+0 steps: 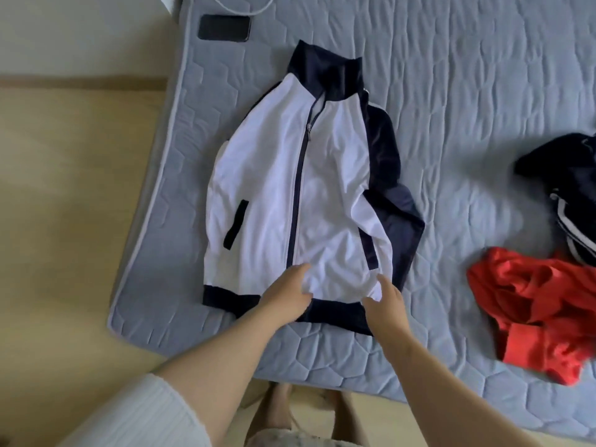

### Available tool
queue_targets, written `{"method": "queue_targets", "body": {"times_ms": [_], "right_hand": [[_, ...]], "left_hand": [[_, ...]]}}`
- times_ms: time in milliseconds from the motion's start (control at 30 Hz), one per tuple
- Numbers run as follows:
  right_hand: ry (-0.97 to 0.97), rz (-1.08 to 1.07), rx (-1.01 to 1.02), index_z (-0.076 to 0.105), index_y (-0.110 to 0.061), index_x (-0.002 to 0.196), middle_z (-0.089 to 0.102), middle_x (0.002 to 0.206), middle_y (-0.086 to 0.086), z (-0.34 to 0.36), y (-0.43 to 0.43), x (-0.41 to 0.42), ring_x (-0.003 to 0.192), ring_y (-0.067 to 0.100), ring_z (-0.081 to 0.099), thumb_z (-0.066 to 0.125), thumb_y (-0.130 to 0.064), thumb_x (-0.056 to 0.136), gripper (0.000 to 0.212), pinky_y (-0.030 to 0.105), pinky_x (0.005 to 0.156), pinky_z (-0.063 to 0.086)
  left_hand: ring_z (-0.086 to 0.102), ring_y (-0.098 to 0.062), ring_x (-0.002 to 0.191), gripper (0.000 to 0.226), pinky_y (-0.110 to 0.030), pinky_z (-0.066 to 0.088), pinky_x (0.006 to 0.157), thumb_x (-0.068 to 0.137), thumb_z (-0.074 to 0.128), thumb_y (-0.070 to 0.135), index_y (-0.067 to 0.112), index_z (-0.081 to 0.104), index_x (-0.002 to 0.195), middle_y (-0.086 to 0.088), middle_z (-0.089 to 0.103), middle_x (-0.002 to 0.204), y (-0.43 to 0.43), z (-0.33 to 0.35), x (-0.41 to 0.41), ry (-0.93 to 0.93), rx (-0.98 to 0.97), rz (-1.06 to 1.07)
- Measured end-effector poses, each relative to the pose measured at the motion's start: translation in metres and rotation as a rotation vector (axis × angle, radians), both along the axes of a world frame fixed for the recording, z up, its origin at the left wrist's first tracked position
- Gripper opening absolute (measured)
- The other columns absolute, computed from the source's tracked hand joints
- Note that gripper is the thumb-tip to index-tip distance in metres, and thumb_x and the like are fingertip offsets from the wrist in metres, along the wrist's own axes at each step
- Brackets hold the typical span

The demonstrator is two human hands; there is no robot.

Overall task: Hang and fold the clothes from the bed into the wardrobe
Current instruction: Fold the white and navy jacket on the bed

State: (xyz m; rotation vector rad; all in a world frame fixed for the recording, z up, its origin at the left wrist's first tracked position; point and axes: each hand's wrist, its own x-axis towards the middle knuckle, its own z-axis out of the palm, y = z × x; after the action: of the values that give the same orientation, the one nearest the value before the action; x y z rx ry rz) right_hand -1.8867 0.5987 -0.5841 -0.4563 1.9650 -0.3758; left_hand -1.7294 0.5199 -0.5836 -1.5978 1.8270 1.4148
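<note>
Cut off at right edge: dark striped garment (567, 188), red garment (535, 311). Cable (254, 10) clipped at top. Jacket (264, 195) floor-side sleeve hidden underneath. Hem partly covered by left hand (285, 293), right hand (385, 304); grip unclear, fingertips blurred.
</note>
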Motion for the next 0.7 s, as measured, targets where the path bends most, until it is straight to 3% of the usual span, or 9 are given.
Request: {"method": "queue_targets", "body": {"times_ms": [133, 267, 367, 467, 533, 600, 700], "right_hand": [[-0.013, -0.283, 0.104, 0.034, -0.018, 0.140, 0.036, 0.143, 0.007, -0.044, 0.026, -0.010, 0.122, 0.028, 0.044, 0.040, -0.016, 0.094, 0.046, 0.042, 0.099, 0.040], [-0.009, -0.389, 0.111, 0.042, -0.015, 0.132, 0.049, 0.105, 0.003, -0.081, 0.033, -0.027, 0.086, 0.023, 0.049, 0.038, -0.014, 0.095, 0.038, 0.033, 0.071, 0.041], [-0.061, -0.458, 0.127, 0.036, -0.016, 0.138, 0.051, 0.099, -0.002, -0.103, 0.028, -0.039, 0.088, 0.023, 0.050, 0.042, -0.018, 0.094, 0.044, 0.035, 0.075, 0.040], [-0.081, -0.377, 0.134, 0.052, -0.011, 0.117, 0.056, 0.089, 0.003, -0.113, 0.020, -0.049, 0.083, 0.024, 0.054, 0.049, -0.013, 0.090, 0.028, 0.034, 0.073, 0.045], [-0.068, -0.338, 0.119, 0.060, -0.013, 0.100, 0.057, 0.079, 0.003, -0.113, 0.015, -0.057, 0.076, 0.023, 0.054, 0.051, -0.012, 0.088, 0.015, 0.030, 0.066, 0.043], [-0.016, -0.303, 0.091, 0.058, -0.012, 0.079, 0.052, 0.064, 0.001, -0.106, 0.008, -0.064, 0.063, 0.020, 0.049, 0.052, -0.014, 0.087, 0.010, 0.029, 0.056, 0.039], [0.039, -0.290, 0.010, 0.044, -0.011, 0.065, 0.040, 0.054, 0.000, -0.092, -0.002, -0.071, 0.054, 0.018, 0.037, 0.052, -0.016, 0.088, 0.025, 0.029, 0.048, 0.029]], "left_hand": [[0.035, -0.016, 0.131, 0.063, -0.030, 0.038, 0.100, 0.092, 0.051, 0.020, 0.025, 0.018, 0.146, 0.010, 0.017, 0.152, 0.038, -0.044, -0.008, -0.027, -0.004, -0.141], [0.033, -0.017, 0.130, 0.059, -0.033, 0.040, 0.096, 0.087, 0.050, 0.010, 0.025, 0.027, 0.139, 0.012, 0.016, 0.149, 0.055, -0.074, -0.030, -0.002, -0.012, -0.147], [0.036, -0.015, 0.125, 0.048, -0.031, 0.038, 0.097, 0.086, 0.047, 0.011, 0.024, 0.037, 0.131, 0.009, 0.029, 0.144, 0.059, -0.090, -0.053, 0.039, 0.007, -0.011], [0.039, -0.016, 0.121, 0.041, -0.034, 0.036, 0.102, 0.088, 0.050, 0.035, 0.031, 0.040, 0.128, 0.011, 0.041, 0.135, 0.056, -0.102, -0.073, 0.028, 0.018, 0.149], [0.040, -0.018, 0.123, 0.049, -0.036, 0.036, 0.103, 0.086, 0.051, 0.050, 0.035, 0.037, 0.130, 0.010, 0.043, 0.134, 0.051, -0.107, -0.083, -0.014, 0.032, 0.189], [0.041, -0.018, 0.125, 0.053, -0.032, 0.037, 0.101, 0.086, 0.053, 0.050, 0.033, 0.036, 0.133, 0.007, 0.043, 0.136, 0.045, -0.106, -0.090, -0.033, 0.039, 0.244], [0.047, -0.013, 0.117, 0.048, -0.025, 0.035, 0.088, 0.089, 0.053, 0.043, 0.030, 0.038, 0.133, 0.007, 0.045, 0.135, 0.032, -0.094, -0.102, -0.005, 0.043, 0.346]]}}
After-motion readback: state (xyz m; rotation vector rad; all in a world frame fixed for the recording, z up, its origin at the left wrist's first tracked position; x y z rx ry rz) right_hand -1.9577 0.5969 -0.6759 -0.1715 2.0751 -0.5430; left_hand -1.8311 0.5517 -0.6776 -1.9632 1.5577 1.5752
